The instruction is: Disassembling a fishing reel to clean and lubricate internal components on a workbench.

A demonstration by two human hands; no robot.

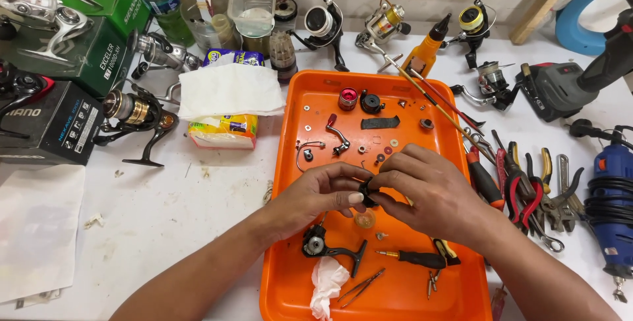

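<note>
1. Left hand (pixel 326 192): fingers curled, thumb and fingertips pinched on one side of a small black part (pixel 366 191), held just above the middle of the orange tray (pixel 290 281).
2. Right hand (pixel 425 192): closed on the other side of the same part, fingers bent over it. The two hands meet at the part; most of it is hidden between them, so its exact shape cannot be told.
3. Handling judgement: the part looks small, rigid and light, likely a reel component. It may be greasy and slip from the fingertips; a pinch on its outer edges, kept low over the tray, appears the safest hold.
4. On the tray below the hands: a translucent orange ring (pixel 364 219), a black reel body with handle stem (pixel 326 247), a crumpled white tissue (pixel 328 281), a black-handled screwdriver (pixel 412 258) and tweezers (pixel 361 287).
5. Toward the tray's far end: a red cap (pixel 347 98), a black knob (pixel 372 102), a wire bail (pixel 308 151), washers and small screws, loosely scattered.
6. On the counter (pixel 165 215) to the right of the tray: pliers with red handles (pixel 521 192) and a blue rotary tool (pixel 610 195).
7. To the left: a spinning reel (pixel 135 118), a tissue pack (pixel 227 106) and reel boxes (pixel 49 120).
</note>
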